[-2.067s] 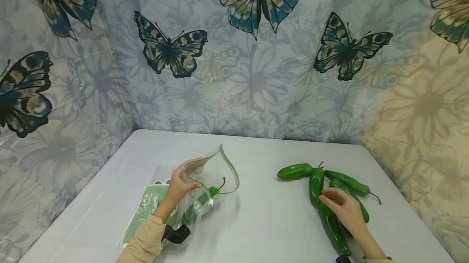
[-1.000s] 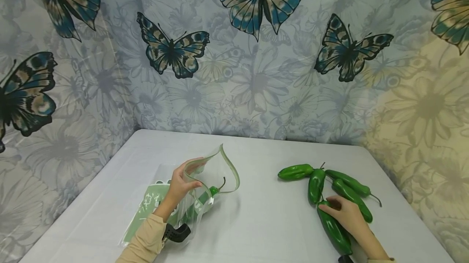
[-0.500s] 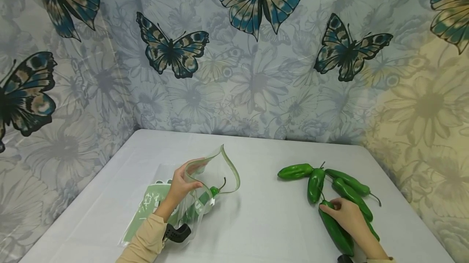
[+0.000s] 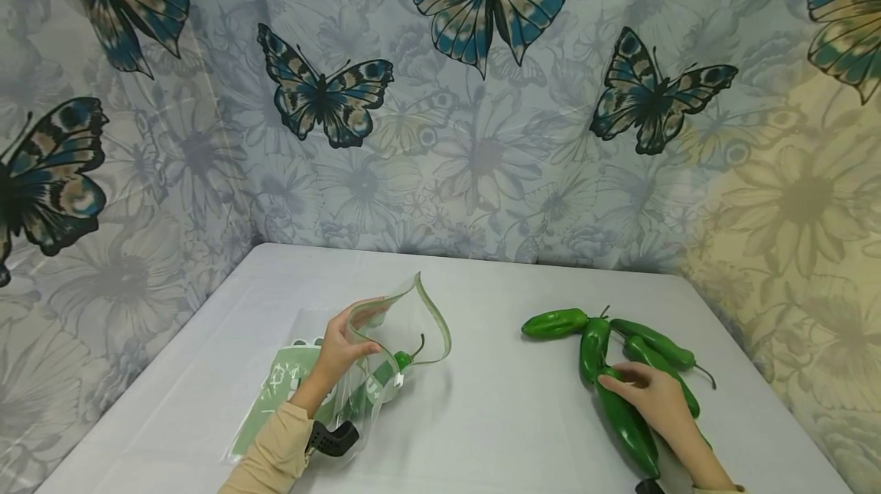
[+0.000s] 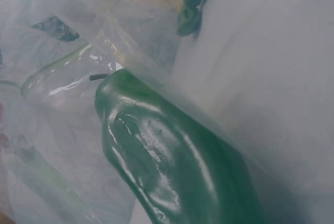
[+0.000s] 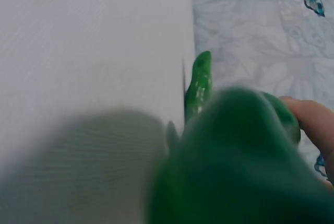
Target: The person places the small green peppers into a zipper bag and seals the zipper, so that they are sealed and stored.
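The left hand (image 4: 339,345) grips the rim of a clear bag (image 4: 447,326), thumb and fingers curled over its pale green edge, the mouth spread beyond the fingertips. Below the thumb, a bagged pepper (image 4: 378,379) lies inside, its stem toward the mouth. On the outer side of the left forearm is a pale green packet (image 4: 278,383) with white marks, too small to tell whether they are letters.

The right hand (image 4: 654,394) pinches a long green pepper (image 4: 628,429) at its far end, the body stretching back toward the person. Ahead of the fingertips lies a short pepper (image 4: 594,349), with a sideways pepper (image 4: 554,323) farther ahead and to the left; two more slant away ahead and to the right, the nearer just beside the hand.

The left wrist view shows what the head view makes small: the bagged pepper's glossy, creased skin through the film. The right wrist view alone shows a soft shadow on the white table (image 6: 94,41), beside a blurred green mass and the right thumb (image 6: 315,125)
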`<state>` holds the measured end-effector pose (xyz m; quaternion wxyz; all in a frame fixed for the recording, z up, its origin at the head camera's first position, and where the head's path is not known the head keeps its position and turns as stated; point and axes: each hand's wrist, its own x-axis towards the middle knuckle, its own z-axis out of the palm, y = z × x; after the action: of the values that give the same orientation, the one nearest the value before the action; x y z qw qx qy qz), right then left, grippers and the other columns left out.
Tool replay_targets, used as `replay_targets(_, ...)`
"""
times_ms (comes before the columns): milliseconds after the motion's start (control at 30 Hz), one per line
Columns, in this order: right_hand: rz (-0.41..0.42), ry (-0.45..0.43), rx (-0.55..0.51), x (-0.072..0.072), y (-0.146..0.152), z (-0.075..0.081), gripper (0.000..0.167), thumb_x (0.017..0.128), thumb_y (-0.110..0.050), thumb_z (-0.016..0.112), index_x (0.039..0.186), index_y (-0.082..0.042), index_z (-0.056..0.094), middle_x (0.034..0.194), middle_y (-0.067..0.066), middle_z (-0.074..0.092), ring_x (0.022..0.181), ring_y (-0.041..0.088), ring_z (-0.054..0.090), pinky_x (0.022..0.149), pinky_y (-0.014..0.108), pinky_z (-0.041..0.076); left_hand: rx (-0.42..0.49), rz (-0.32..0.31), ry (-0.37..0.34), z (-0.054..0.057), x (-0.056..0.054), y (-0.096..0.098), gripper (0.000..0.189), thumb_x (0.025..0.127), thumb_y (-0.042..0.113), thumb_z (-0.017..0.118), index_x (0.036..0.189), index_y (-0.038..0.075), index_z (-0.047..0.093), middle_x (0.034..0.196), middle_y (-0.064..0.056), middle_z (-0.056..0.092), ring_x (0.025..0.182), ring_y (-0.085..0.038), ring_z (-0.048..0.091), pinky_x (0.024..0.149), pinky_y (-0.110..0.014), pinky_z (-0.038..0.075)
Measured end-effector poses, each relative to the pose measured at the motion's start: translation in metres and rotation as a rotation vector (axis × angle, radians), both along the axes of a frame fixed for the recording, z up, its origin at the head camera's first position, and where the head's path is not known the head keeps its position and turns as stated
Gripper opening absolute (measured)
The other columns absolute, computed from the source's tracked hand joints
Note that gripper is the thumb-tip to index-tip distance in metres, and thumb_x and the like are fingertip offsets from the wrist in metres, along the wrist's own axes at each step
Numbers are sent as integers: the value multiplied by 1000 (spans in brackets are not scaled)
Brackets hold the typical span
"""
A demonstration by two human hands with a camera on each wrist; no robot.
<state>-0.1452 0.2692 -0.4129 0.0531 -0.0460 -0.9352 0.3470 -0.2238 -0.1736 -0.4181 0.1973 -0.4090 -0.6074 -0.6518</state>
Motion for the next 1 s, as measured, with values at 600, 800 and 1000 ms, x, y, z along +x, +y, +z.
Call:
replay_targets(600,-47,-4,-213,2,-9,12,62,78,-38,69,119,3,46,113,18,51,81,-1,51,70,26,48,-3,-4,-15,1,2,0,77,71,35,71,115,-21,42,116,-10,56,108,-17,51,93,-30,37)
replay_targets(800,-14,-51,-257,5,-8,15,70,82,-37,64,132,4,36,130,24,38,107,25,46,85,40,43,-20,-24,0,1,1,0,74,72,32,70,116,-21,42,117,-21,53,109,-20,50,94,-30,37)
replay_targets(1000,43,7,-374,-2,4,6,63,83,-30,66,131,1,40,125,8,48,108,13,46,85,31,44,-21,-6,7,4,3,1,72,72,29,70,113,-23,41,114,-24,54,108,-19,51,93,-29,38)
